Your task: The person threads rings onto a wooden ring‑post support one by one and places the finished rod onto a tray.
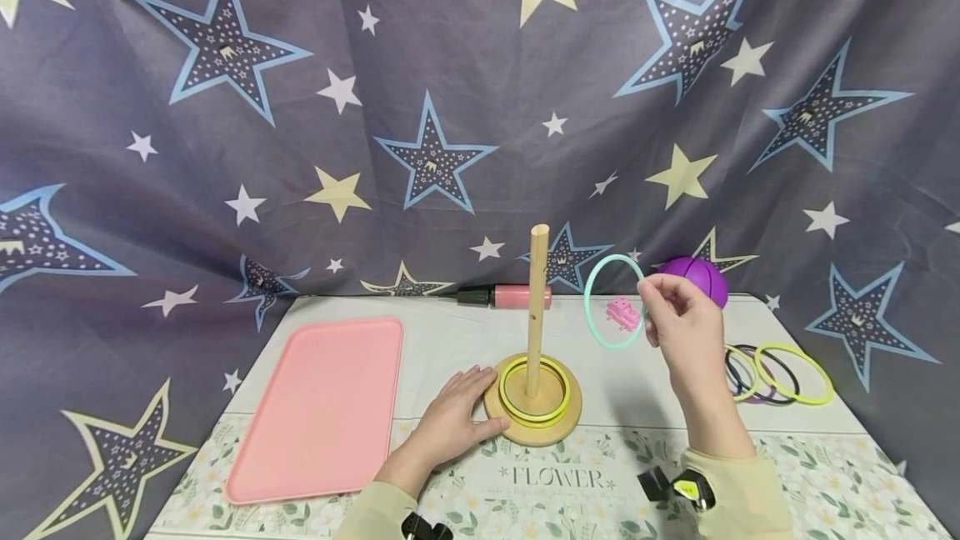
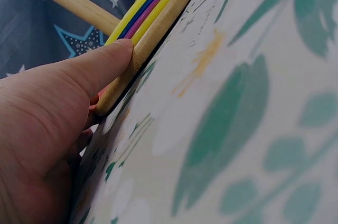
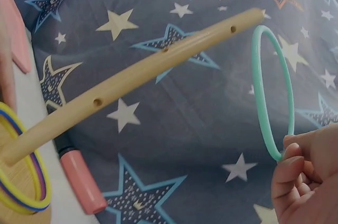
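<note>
My right hand (image 1: 686, 332) pinches a mint-green ring (image 3: 259, 86) between thumb and fingers. It holds the ring upright in the air, to the right of the wooden pole (image 1: 536, 307) and close to its top in the right wrist view. The pole rises from a round wooden base (image 1: 540, 437). Several rings, yellow, blue and purple, lie stacked around its foot, a yellow ring (image 2: 121, 20) uppermost. At the base's left edge my left hand (image 1: 450, 415) holds on, its thumb (image 2: 108, 57) along the rim against the rings; its other fingers are partly hidden.
A pink tray (image 1: 322, 407) lies at the left. Behind the pole is a pink and black cylinder (image 1: 521, 297). A small pink toy (image 1: 622, 314) shows through the held ring. A purple ball (image 1: 697, 275) and several loose rings (image 1: 813, 401) are at the right.
</note>
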Demonstrator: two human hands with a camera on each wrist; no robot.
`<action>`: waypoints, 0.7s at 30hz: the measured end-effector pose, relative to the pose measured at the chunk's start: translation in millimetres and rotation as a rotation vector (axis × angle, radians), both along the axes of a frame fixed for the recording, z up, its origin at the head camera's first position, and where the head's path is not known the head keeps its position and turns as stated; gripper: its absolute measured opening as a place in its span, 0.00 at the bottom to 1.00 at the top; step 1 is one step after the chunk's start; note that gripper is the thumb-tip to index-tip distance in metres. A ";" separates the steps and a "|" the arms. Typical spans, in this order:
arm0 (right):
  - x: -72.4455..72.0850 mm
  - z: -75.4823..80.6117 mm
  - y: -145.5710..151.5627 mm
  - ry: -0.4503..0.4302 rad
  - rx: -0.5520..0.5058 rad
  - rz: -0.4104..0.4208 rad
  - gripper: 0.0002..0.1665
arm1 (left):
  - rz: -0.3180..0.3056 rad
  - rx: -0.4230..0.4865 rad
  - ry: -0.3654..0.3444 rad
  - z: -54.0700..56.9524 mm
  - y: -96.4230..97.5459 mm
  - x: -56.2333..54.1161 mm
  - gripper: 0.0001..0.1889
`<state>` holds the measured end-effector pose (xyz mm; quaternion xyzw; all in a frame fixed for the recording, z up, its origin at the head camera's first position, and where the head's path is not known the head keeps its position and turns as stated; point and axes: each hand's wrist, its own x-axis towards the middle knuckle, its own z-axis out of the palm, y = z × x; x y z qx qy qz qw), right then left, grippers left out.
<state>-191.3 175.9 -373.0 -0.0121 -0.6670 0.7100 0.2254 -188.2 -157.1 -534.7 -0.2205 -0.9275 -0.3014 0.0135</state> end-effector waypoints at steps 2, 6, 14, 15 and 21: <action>0.2 5.4 -2.8 0.029 -0.005 0.008 0.12 | 0.000 0.001 0.001 -0.6 -0.1 -0.2 0.46; 0.9 16.4 -8.2 0.069 0.006 0.021 0.11 | -0.001 0.005 0.004 -0.9 -0.5 -0.3 0.46; 3.0 32.7 -19.1 0.118 0.049 0.045 0.10 | -0.002 0.009 0.007 -0.9 -0.8 0.4 0.46; 3.2 34.3 -20.5 0.126 0.059 0.046 0.10 | -0.003 0.009 0.008 -0.9 -0.8 0.5 0.46; 1.6 42.9 -29.6 0.167 0.082 0.066 0.10 | -0.004 0.009 0.007 -0.5 -1.0 1.5 0.47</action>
